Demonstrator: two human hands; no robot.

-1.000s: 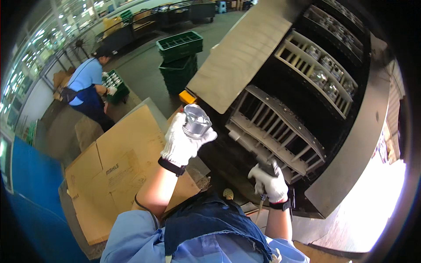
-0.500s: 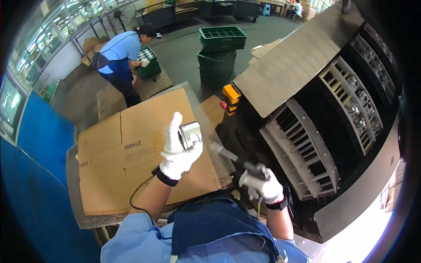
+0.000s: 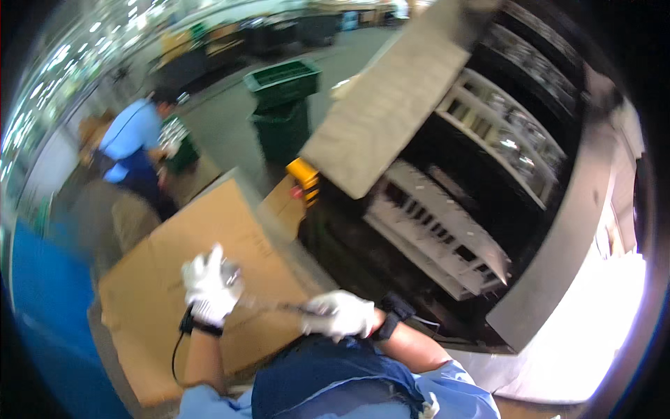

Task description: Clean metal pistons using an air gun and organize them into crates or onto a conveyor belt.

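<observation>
My left hand (image 3: 212, 285), in a white glove, is closed around a shiny metal piston (image 3: 231, 274) above the large cardboard sheet (image 3: 153, 349). Gloved in white too, my right hand (image 3: 338, 314) grips a slim dark-handled tool (image 3: 296, 308). Its thin, paler end points left, toward the piston; motion blur hides its exact kind and whether it touches the piston. Both hands are in front of my dark blue apron (image 3: 321, 380).
On the right stands a large dark machine with slatted pale racks (image 3: 436, 237), metal parts in some, and a flat cover panel (image 3: 384, 105). A yellow-and-black switch box (image 3: 304, 180) projects at its corner. Stacked green crates (image 3: 281, 122) stand beyond. At far left a co-worker (image 3: 136, 143) bends over another crate.
My view has swung, shifting the surroundings leftward. The right hand has brought the tool across toward the left hand, and the tool now lies nearly level. The piston stays in my left hand.
</observation>
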